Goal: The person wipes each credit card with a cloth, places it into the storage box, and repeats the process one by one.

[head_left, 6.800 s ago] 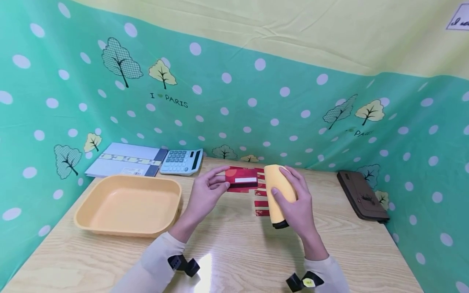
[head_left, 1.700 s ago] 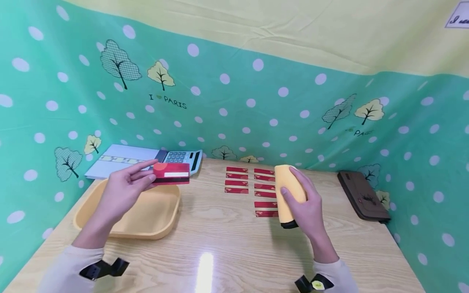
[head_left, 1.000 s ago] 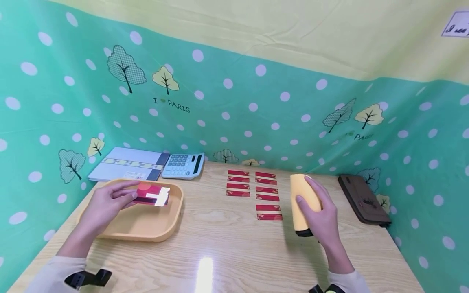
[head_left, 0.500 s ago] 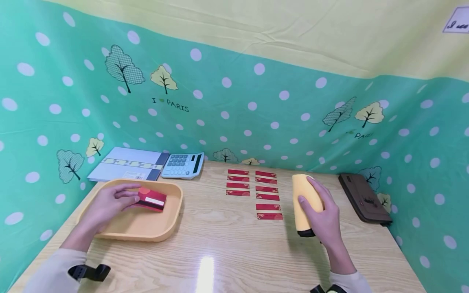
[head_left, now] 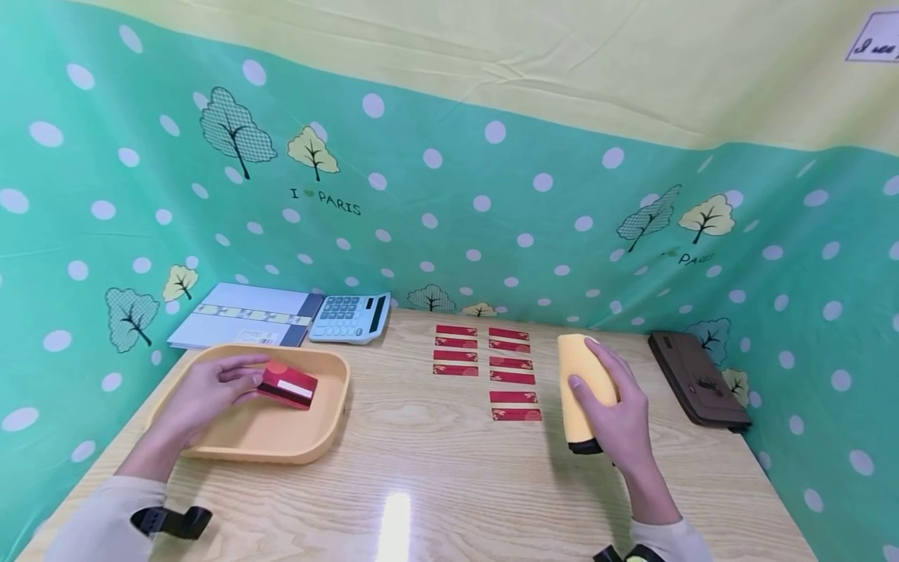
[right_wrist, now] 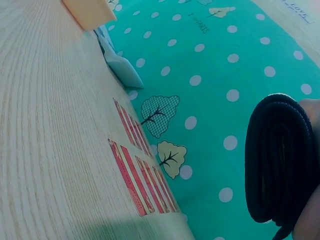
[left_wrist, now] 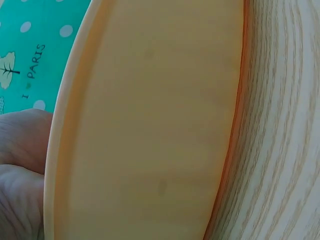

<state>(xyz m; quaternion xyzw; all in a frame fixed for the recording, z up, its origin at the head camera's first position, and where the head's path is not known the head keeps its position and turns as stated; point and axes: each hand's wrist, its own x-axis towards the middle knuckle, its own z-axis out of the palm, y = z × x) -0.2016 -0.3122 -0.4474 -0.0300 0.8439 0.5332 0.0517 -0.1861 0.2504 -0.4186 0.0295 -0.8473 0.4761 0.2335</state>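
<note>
My left hand reaches over the yellow basket and pinches a red card by its left end. The card has a white stripe and a black band and lies tilted low inside the basket. In the left wrist view, the basket wall hides the card and most of the hand. My right hand grips a rolled yellow cloth with a black edge, above the right part of the table. Its layered dark end shows in the right wrist view.
Red strips with a gold pattern lie in a left column and a right column. A light blue calculator and a pale folder are at the back left. A brown zip case lies at the right, and a patterned curtain borders the table.
My left hand has carried the red card from beside the strips leftward and down into the basket. With the rolled cloth, my right hand has moved rightward off the strips; both hands are now nearly still.
</note>
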